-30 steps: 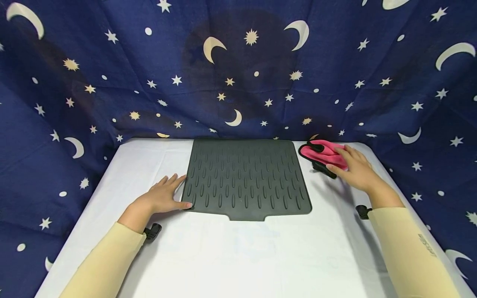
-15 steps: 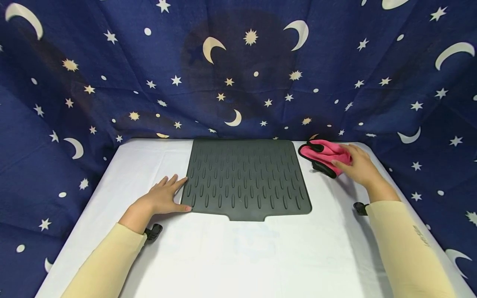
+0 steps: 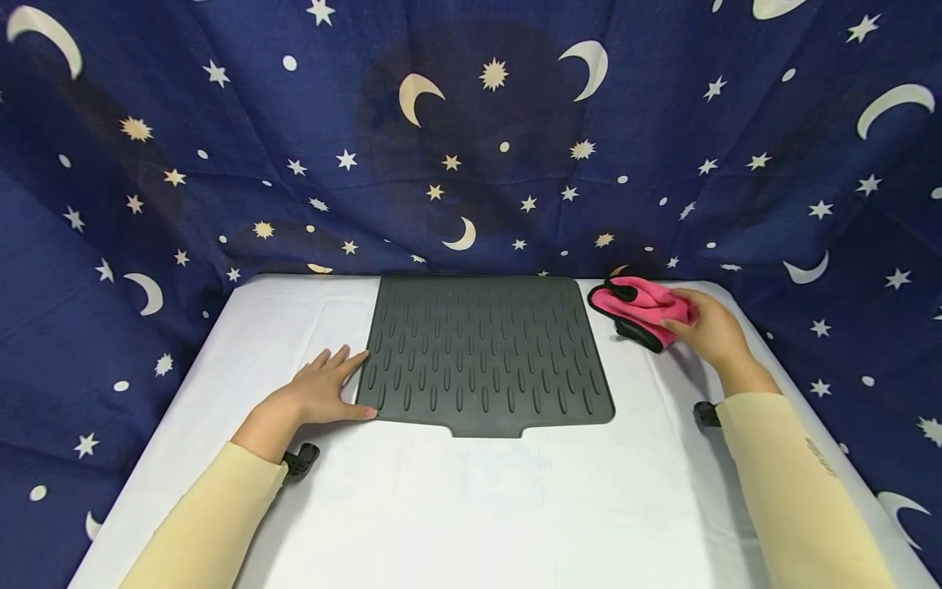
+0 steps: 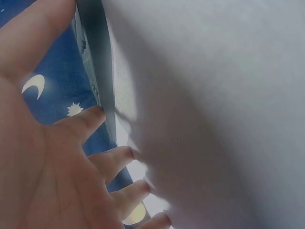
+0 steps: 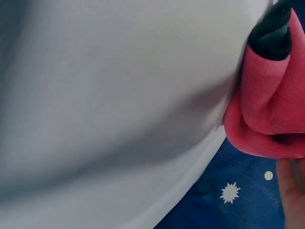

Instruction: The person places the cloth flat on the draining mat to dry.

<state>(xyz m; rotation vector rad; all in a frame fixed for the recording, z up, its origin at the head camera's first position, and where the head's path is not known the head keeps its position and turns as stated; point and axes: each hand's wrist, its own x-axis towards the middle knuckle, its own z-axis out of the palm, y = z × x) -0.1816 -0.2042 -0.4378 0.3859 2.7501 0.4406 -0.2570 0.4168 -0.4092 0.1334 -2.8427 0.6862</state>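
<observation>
- the hands are well apart.
- the left hand (image 3: 324, 391) lies with fingers spread, its thumb and index finger touching the left edge of the dark ridged mat (image 3: 486, 352).
- the right hand (image 3: 714, 334) pinches the right end of the pink cloth (image 3: 642, 304), which has black edging.
- the cloth lies bunched on the white table (image 3: 471, 515), just beside the mat's far right corner.
- a blue moon-and-star curtain (image 3: 471, 131) hangs behind.

a curtained-off spot, room type unclear: moon-and-star cloth (image 3: 471, 139) across the upper frame, white worktop (image 3: 471, 507) below.
</observation>
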